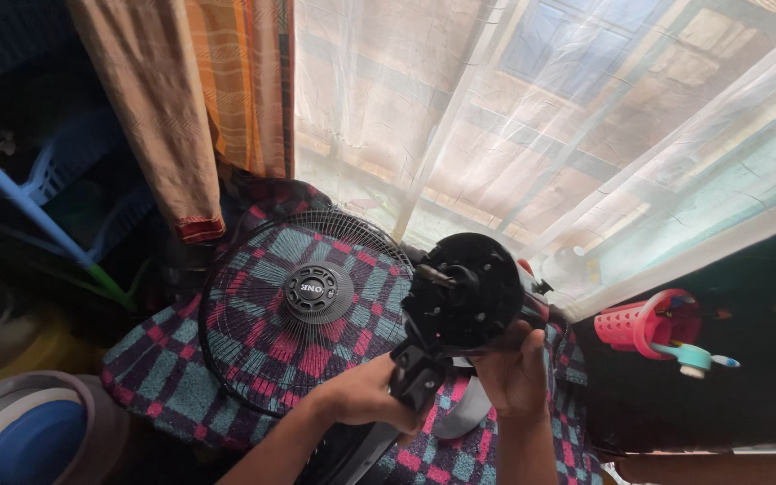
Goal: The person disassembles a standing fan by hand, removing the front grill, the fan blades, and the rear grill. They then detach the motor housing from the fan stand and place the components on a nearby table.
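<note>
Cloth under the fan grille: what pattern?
Checked cloth: teal, red and dark purple squares; head view.

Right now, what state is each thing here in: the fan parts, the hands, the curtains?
Fan motor head: bare, no blades or grille on, shaft showing.
Fan grille: detached, lying flat on the checked cloth.
Left hand: gripping the fan neck.
Right hand: holding the motor head from below.
Orange curtain: hanging, drawn aside.
Pink basket: tipped on its side.

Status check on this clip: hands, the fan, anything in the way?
Left hand gripping fan neck. Right hand cupping motor housing from below. Detached wire grille lies flat on checked cloth, beside the motor.
</note>
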